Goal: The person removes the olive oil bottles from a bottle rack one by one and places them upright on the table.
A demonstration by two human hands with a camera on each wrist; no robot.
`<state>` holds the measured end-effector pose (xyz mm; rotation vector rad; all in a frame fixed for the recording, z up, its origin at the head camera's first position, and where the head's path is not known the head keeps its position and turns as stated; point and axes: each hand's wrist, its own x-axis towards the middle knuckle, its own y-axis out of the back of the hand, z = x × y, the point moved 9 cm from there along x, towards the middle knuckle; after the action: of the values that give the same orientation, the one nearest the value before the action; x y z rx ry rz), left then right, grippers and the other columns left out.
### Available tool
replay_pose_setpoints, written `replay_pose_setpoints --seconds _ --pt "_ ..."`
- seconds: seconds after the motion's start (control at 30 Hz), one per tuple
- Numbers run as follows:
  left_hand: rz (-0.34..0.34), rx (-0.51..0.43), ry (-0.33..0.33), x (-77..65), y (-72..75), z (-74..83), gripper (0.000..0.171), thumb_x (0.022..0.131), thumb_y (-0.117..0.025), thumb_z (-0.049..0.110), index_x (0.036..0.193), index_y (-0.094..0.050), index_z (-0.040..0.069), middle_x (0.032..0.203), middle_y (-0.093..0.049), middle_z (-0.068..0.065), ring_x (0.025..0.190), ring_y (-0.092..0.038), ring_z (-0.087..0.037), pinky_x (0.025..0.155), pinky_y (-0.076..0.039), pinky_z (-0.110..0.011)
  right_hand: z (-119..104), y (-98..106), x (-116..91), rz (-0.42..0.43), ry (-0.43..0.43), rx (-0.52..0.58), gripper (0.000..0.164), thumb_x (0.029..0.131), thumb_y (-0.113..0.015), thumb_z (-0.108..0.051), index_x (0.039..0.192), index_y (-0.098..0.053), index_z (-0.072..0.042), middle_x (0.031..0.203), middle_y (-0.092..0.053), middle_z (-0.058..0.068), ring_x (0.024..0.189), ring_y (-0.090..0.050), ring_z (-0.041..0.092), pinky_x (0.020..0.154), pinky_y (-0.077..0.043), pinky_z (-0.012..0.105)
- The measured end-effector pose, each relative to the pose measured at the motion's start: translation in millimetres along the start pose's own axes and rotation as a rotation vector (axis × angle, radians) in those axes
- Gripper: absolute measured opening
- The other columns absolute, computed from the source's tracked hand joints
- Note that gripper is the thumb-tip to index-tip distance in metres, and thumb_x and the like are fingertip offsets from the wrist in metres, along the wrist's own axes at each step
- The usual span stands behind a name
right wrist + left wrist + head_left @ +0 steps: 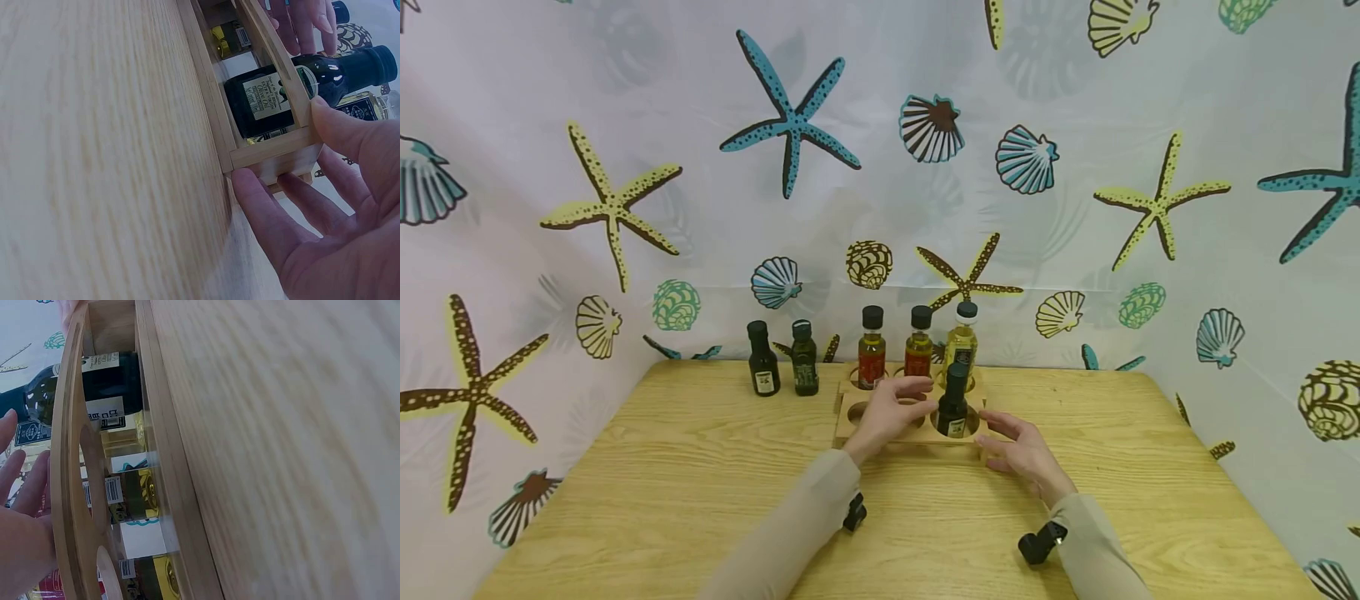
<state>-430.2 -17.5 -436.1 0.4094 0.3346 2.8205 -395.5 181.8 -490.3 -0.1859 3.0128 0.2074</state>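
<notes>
A two-tier wooden rack (842,435) with round holes stands on the table. In its front right hole stands a dark green olive oil bottle (953,408) with a black cap. My left hand (891,408) is over the front tier, its fingers extended towards that bottle; in the left wrist view they hold nothing. At the rack's right end, my right hand (1022,454) touches the wood with fairly straight fingers, the thumb by the upper board in the right wrist view. Behind, two red-labelled bottles (872,358) and a pale yellow oil bottle (962,342) fill the back row.
Two dark bottles, one with a cream label (763,362) and one dark green (804,362), stand left of the rack near the table's back edge. A patterned curtain (880,208) with starfish and shells hangs behind and beside the wooden table (700,483).
</notes>
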Motion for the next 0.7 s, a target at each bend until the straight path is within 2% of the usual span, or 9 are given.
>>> replay_pose_setpoints --seconds 0.23,0.53,0.7 --pt "-0.026 -0.044 0.003 2.1 -7.2 -1.9 0.048 0.082 -0.069 0.016 0.127 -0.053 0.012 0.121 -0.054 -0.015 0.107 -0.052 -0.031 0.076 -0.05 -0.044 0 -1 1 0.006 -0.001 -0.002 0.053 0.081 -0.069 -0.019 0.13 -0.05 -0.015 0.138 -0.037 0.017 0.113 -0.049 0.032 0.077 -0.05 0.042" --pt "-0.002 0.002 0.038 4.9 -13.1 -0.2 0.05 0.078 -0.073 0.021 0.124 -0.055 0.018 0.117 -0.057 -0.005 0.104 -0.055 -0.023 0.078 -0.05 -0.036 0 -1 0 0.004 -0.002 -0.018 0.055 0.079 -0.071 -0.022 0.13 -0.051 -0.015 0.137 -0.039 0.015 0.111 -0.051 0.03 0.077 -0.05 0.042" --pt "0.006 0.025 0.047 7.9 -17.0 2.4 0.048 0.077 -0.073 0.02 0.122 -0.056 0.021 0.116 -0.058 -0.005 0.105 -0.054 -0.021 0.08 -0.049 -0.036 0 -1 0 -0.001 -0.006 -0.014 0.053 0.081 -0.069 -0.02 0.13 -0.05 -0.015 0.138 -0.038 0.015 0.112 -0.05 0.031 0.078 -0.05 0.043"
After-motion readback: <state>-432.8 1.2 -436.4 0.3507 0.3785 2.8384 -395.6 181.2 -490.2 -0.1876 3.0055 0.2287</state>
